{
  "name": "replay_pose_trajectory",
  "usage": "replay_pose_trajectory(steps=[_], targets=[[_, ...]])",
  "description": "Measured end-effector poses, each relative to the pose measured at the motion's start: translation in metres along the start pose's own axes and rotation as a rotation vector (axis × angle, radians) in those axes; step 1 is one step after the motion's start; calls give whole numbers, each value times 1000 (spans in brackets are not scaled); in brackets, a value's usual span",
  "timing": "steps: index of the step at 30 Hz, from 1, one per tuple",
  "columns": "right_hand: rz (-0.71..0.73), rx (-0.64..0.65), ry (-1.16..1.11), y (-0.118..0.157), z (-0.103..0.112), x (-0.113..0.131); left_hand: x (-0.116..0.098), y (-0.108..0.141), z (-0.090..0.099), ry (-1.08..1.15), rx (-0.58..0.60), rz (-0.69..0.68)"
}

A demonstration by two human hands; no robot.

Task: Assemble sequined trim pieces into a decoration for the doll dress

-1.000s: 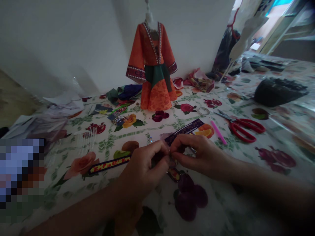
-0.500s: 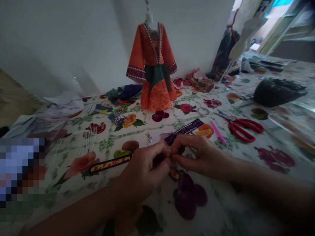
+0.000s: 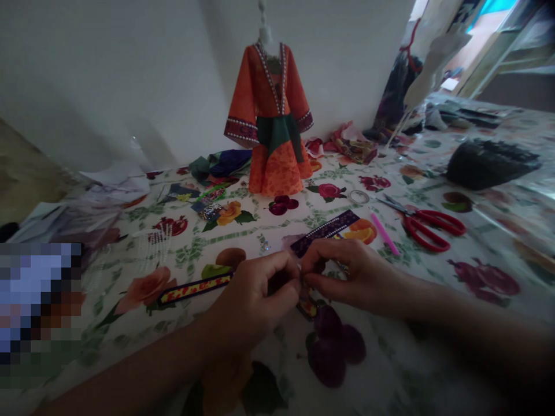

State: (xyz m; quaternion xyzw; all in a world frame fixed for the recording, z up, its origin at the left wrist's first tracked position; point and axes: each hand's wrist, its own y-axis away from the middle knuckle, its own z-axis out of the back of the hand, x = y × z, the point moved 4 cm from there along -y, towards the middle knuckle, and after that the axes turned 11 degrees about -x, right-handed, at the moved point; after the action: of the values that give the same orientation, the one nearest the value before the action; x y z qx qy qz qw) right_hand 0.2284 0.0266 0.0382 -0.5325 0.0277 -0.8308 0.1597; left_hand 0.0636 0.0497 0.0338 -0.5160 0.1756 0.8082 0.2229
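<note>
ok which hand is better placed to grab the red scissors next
Probably the right hand: the red-handled scissors lie on its side, past the pink stick, while the left hand would have to cross over the right. Whether either holds something small is unclear.

L grip [image 3: 262, 292] & R grip [image 3: 349, 271] v. close tog., yellow-red strip [image 3: 195, 289] beside L.

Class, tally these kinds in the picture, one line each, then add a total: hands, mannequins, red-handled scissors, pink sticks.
Hands (left hand, right hand): 2
Mannequins (dressed mannequin, bare white mannequin): 2
Red-handled scissors: 1
Pink stick: 1
Total: 6
</note>
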Motion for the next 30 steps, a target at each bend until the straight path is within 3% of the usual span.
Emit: replay_pose_trajectory(steps=[5, 30], targets=[[-3, 3, -13, 1, -1, -1, -3, -1, 1, -57, -35, -61], [-54, 15, -46, 0, -2, -2, -2, 2, 0, -45, -46, -31]])
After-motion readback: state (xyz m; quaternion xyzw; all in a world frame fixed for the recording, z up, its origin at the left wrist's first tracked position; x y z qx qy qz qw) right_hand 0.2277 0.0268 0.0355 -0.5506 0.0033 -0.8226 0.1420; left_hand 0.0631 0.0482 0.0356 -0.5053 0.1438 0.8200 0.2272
